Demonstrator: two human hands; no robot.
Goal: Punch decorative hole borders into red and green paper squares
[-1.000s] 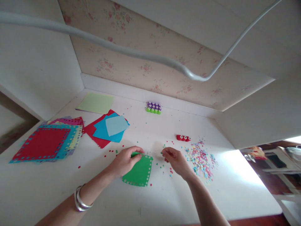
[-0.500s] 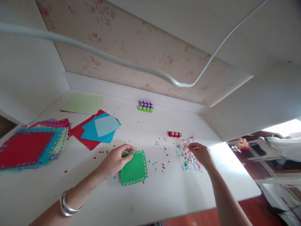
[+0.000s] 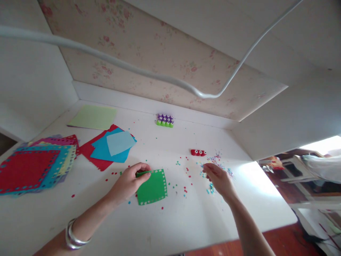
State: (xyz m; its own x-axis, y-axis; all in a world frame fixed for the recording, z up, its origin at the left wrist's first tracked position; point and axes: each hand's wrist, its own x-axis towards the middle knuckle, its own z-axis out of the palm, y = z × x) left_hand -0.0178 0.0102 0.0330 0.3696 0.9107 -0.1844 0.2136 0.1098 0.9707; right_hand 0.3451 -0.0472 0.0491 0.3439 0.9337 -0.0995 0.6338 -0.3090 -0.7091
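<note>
My left hand [image 3: 137, 176] pinches the top left edge of a green paper sheet [image 3: 151, 189], which has small shapes punched along its edges. My right hand [image 3: 217, 176] is over a pile of colourful confetti bits [image 3: 211, 188], its thumb and fingers drawn together. Whatever lies between those fingertips, if anything, is too small to make out. Behind that hand stands a row of red hole punches [image 3: 198, 152] with eye-like tops. Scattered red and green bits [image 3: 185, 190] lie between the two hands.
At the left is a stack of punched coloured sheets [image 3: 32, 167]. Red and blue papers [image 3: 114, 145] overlap behind my left hand, with pale green sheets [image 3: 92, 117] farther back. Purple and green punches [image 3: 165, 120] stand by the back wall. A white cable [image 3: 128, 67] crosses above.
My right hand has moved left, from the middle of the confetti pile towards its near left side. My left hand keeps its hold on the green sheet, which has shifted slightly.
</note>
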